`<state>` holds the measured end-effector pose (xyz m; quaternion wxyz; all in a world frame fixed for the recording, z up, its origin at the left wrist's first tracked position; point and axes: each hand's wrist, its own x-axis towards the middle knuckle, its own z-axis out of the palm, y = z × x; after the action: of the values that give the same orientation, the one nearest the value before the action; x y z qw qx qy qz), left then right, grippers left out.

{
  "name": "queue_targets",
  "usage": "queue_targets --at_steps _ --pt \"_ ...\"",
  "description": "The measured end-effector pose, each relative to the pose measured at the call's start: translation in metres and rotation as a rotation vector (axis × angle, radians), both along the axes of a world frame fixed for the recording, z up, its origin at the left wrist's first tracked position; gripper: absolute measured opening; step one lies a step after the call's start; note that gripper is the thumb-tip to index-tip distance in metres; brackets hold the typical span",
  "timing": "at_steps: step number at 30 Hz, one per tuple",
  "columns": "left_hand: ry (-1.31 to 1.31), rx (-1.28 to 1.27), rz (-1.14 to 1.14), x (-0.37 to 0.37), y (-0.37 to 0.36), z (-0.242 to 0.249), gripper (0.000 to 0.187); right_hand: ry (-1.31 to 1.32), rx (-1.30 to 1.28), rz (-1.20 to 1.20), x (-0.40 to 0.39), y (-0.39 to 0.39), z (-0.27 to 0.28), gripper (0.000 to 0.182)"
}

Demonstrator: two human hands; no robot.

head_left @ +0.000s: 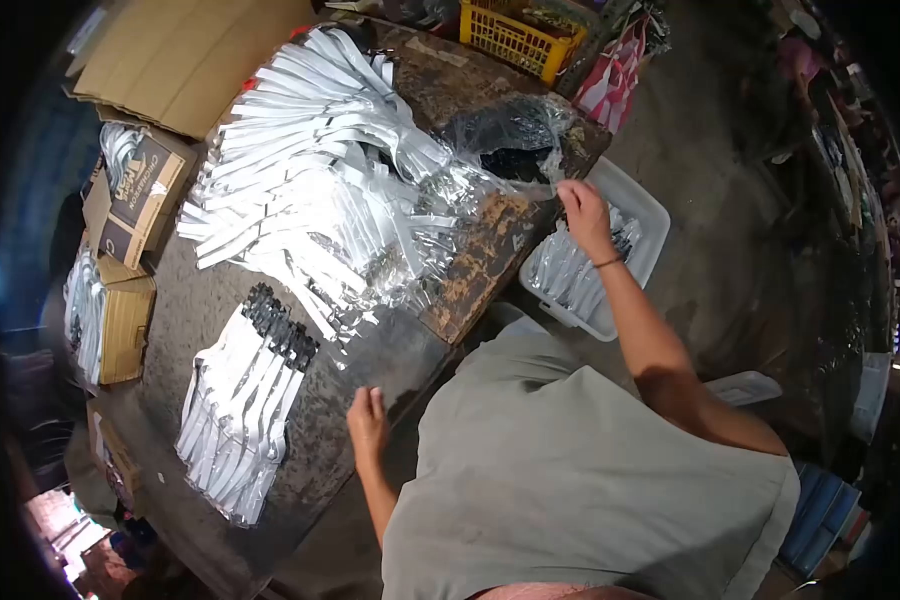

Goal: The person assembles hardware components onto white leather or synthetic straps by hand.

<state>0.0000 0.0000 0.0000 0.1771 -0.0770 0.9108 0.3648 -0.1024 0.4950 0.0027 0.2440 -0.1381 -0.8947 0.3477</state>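
Note:
My right hand (587,222), wearing a dark band at the wrist, is raised over the right edge of the table. Its fingers pinch the end of a clear plastic bag (515,125) that lies crumpled on the table corner. Below that hand, a translucent plastic tub (652,215) contains several wrapped white strips. My left hand (368,422) hovers by the table's front edge, fingers loosely bent and nothing visible in them. Left of it lies a neat row of white straps with black ends (240,410). A large fanned heap of white straps (310,180) covers the table's far part.
Cardboard boxes (135,205) holding more straps stand along the left side, near a big cardboard sheet (185,60). A yellow crate (520,42) is at the back. A red-and-white bag (613,75) hangs beside the far corner of the worn table (485,262).

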Motion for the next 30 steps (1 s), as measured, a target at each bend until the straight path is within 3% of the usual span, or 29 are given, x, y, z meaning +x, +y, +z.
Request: queue_targets --at_steps 2,3,5,8,9,12,18,20,24,30 --pt "0.102 0.020 -0.106 0.010 0.013 0.007 0.030 0.024 0.067 0.045 -0.016 -0.007 0.006 0.012" --pt "0.092 0.067 -0.132 0.008 0.072 0.002 0.034 -0.066 0.112 0.073 -0.030 0.036 0.005 0.015" --pt "0.116 0.061 -0.230 -0.001 0.094 0.003 0.039 -0.268 0.187 0.071 -0.059 0.035 -0.011 0.022" --pt "0.114 0.007 -0.263 -0.017 0.111 0.011 0.034 -0.654 0.300 0.150 -0.082 0.033 -0.037 0.053" --pt "0.128 -0.007 -0.274 -0.023 0.114 0.014 0.032 -0.689 0.298 0.162 -0.084 0.032 -0.035 0.051" --pt "0.115 -0.021 -0.277 -0.047 0.124 0.027 0.027 -0.679 0.322 0.175 -0.086 0.038 -0.031 0.038" --pt "0.407 -0.152 -0.453 -0.138 0.139 0.041 0.017 -0.505 0.307 0.199 -0.084 0.041 -0.012 0.026" --pt "0.532 -0.246 -0.623 -0.166 0.151 0.040 0.013 -0.404 0.299 0.195 -0.083 0.056 -0.025 0.022" --pt "0.670 -0.544 -1.054 -0.206 0.174 0.033 0.027 -0.318 0.262 0.208 -0.071 0.051 -0.021 0.011" --pt "0.873 -0.665 -1.382 -0.260 0.186 0.015 0.025 -0.422 0.218 0.205 -0.063 0.052 0.030 0.019"
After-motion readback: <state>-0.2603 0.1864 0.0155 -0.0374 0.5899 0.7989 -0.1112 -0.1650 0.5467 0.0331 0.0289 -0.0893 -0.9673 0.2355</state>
